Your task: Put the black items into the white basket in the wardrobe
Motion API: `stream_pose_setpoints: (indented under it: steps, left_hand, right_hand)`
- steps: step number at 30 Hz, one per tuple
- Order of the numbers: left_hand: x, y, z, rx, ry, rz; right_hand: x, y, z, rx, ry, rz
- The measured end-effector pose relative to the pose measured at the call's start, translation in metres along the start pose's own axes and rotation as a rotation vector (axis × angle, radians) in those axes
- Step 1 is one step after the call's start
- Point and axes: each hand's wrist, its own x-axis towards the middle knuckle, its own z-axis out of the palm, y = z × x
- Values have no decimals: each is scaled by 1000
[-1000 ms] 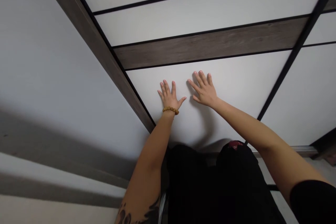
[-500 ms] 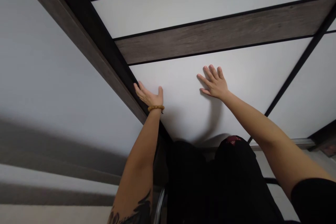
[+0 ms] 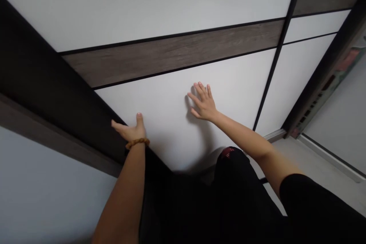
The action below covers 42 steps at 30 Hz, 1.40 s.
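Observation:
A white wardrobe door panel (image 3: 160, 99) with black trim and a wood-grain strip (image 3: 183, 51) fills the middle of the view. At its left side, my left hand (image 3: 130, 129), with a brown beaded bracelet (image 3: 137, 143) at the wrist, is at the dark vertical edge (image 3: 105, 118). The thumb points up along the white panel and the fingers reach over the dark edge; some fingers are hidden. My right hand (image 3: 203, 105) is spread with its palm towards the white panel. Its shadow shows beside the fingers, and I cannot tell whether it touches. Neither hand holds anything.
My knees (image 3: 233, 164) in black trousers are close against the door's lower part. Left of the dark edge runs a wood-grain frame (image 3: 57, 137), then a pale wall (image 3: 51, 190). A second door section (image 3: 303, 68) and a pale floor (image 3: 283, 150) lie to the right.
My view has turned rightward, showing more of the right door section and floor. The dark band left of the white panel looks wider. Both hands keep much the same pose.

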Motion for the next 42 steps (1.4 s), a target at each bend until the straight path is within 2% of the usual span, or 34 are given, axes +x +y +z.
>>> stream_pose_setpoints:
  steps: [4,9,13,18,22,25,28,31,35,38,42]
  left_hand:
    - [-6,-2,1,9,-52,47]
    - [-8,-20,-1,4,-146,221]
    - [-12,-28,1,-77,-233,303]
    - [-18,-31,7,-118,-308,324]
    - [-22,-37,5,-142,-455,392]
    - [-29,-43,-4,-170,-605,473]
    - [-36,-54,-14,-157,-701,522]
    - [-42,-76,-20,-85,-796,387]
    - [-59,-121,-20,0,-953,184]
    - [-86,-158,-23,33,-1067,108]
    - [-128,-202,-35,117,-1171,26]
  right_hand:
    - [-6,-58,8,76,-57,-80]
    - [2,-117,22,121,-119,-96]
    - [12,-151,38,117,-141,-78]
    - [16,-174,60,91,-83,85]
    - [14,-177,80,70,57,195]
    - [13,-174,90,38,139,254]
    - [11,-166,96,-12,195,291]
    - [8,-154,99,-64,224,286]
    - [5,-139,102,-110,226,298]
    - [6,-129,103,-133,194,308]
    - [2,-112,102,-163,195,297]
